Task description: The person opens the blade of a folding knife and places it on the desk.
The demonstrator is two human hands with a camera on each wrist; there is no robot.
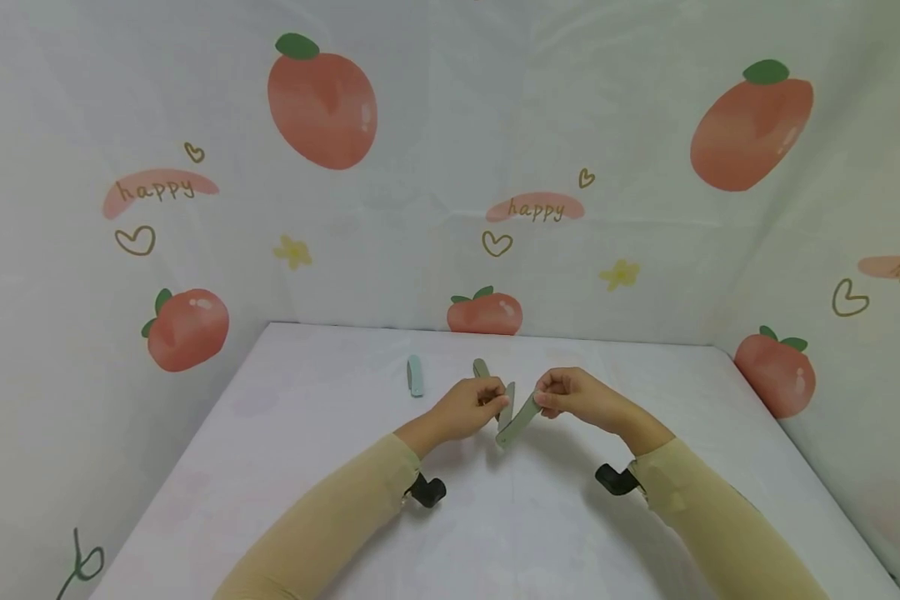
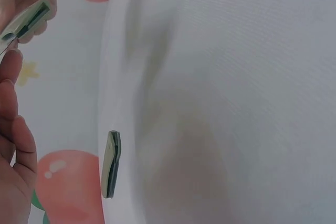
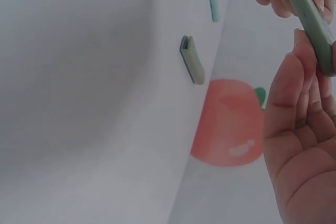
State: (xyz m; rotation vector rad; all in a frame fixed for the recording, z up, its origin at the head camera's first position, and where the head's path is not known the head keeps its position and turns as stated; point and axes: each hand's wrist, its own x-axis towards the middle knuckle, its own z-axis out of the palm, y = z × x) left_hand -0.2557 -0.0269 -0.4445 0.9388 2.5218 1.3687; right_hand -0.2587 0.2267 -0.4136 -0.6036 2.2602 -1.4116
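Observation:
A folding knife with a sage-green handle is up above the white table, bent into a V with its blade swung partly out. My left hand pinches the blade side between thumb and fingers. The far end of the handle is gripped by my right hand. In the left wrist view the handle's open slot faces the camera. Behind my left hand lies an olive-green folded knife, partly covered by that hand in the head view. A pale blue folded knife lies farther left.
The white table runs back to a printed cloth wall with fruit drawings. Cloth also hangs along both sides. A black wrist camera mount sits under the left cuff, another mount by the right cuff.

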